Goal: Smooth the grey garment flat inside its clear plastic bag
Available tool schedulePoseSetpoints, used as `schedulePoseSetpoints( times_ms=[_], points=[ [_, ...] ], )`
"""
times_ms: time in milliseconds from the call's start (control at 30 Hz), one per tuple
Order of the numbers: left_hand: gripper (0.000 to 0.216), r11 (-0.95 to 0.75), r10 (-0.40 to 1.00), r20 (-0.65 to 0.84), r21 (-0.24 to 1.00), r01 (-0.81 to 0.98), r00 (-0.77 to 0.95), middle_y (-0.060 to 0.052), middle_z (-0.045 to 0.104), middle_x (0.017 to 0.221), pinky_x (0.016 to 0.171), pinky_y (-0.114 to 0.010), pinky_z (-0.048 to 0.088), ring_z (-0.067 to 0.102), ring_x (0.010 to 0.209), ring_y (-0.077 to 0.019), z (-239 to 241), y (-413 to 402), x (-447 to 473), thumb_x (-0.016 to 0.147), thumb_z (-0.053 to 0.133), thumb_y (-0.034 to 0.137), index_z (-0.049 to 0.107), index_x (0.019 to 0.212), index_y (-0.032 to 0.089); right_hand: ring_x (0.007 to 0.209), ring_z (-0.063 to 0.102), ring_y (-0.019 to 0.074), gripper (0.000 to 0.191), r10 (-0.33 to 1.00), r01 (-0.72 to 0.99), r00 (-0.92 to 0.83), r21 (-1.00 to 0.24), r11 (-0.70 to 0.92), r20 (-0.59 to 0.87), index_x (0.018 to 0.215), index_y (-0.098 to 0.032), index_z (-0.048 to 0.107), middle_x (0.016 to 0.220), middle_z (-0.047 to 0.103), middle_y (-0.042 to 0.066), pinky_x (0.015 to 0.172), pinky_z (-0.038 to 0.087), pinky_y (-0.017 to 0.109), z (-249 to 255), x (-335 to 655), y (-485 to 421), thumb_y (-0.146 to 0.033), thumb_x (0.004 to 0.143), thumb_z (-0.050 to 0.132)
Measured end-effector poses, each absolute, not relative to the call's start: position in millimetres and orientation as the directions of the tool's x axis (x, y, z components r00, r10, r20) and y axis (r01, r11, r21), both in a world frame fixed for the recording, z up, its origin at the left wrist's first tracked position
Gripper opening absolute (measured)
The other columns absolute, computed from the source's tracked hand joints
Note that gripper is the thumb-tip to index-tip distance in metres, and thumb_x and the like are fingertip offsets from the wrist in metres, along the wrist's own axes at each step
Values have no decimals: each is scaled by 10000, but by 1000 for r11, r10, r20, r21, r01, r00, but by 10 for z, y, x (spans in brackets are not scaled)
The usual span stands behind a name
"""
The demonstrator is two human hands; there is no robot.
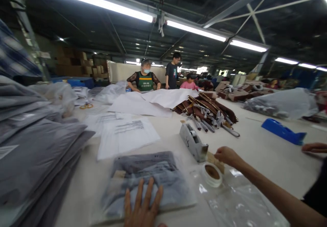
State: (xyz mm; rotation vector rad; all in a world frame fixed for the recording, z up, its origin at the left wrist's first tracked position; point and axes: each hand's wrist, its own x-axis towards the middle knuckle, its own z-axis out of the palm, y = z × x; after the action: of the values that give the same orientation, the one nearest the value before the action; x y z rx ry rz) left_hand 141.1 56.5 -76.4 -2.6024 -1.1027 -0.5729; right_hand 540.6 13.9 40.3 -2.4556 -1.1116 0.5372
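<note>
My left hand (143,205) lies with its fingers spread on a clear plastic bag (176,194) holding folded grey fabric (153,174). My right hand (227,157) is closed, fingers pinched at the cutting end of a grey tape dispenser (192,143), on what looks like a strip of tan tape (213,160). Just below that hand, a white roll (212,176) with a brown core rests on the table, beside loose clear plastic (235,199). Printed plastic bags (130,135) lie flat beyond the bagged fabric.
Stacked grey packages (43,159) rise at the left. Brown items with wrapped handles (206,111) lie heaped ahead, with a blue tape dispenser (283,131) to the right. Another person's hand (314,148) rests at the right edge. People (145,78) stand across the table.
</note>
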Motion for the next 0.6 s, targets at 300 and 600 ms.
schedulePoseSetpoints(
  times_ms=[300,600],
  points=[
    [847,-726,566,464,-111,678,682,-57,321,1582,1123,-657,-101,241,1433,-384,-714,557,1299,792,683,489,248,1512,386,508,528,140,51,967,821,-132,-571,-18,-219,605,-239,731,522,634,-35,520,362,254,697,4200,632,-275,625,759],
    [829,-758,499,492,-151,635,713,-101,366,1553,1082,-702,-81,301,1376,-445,-896,645,1303,773,625,662,327,1489,369,637,600,210,391,921,890,-354,-362,277,-165,333,-252,397,438,544,-25,752,432,354,212,3475,1254,-43,483,691]
  ],
)
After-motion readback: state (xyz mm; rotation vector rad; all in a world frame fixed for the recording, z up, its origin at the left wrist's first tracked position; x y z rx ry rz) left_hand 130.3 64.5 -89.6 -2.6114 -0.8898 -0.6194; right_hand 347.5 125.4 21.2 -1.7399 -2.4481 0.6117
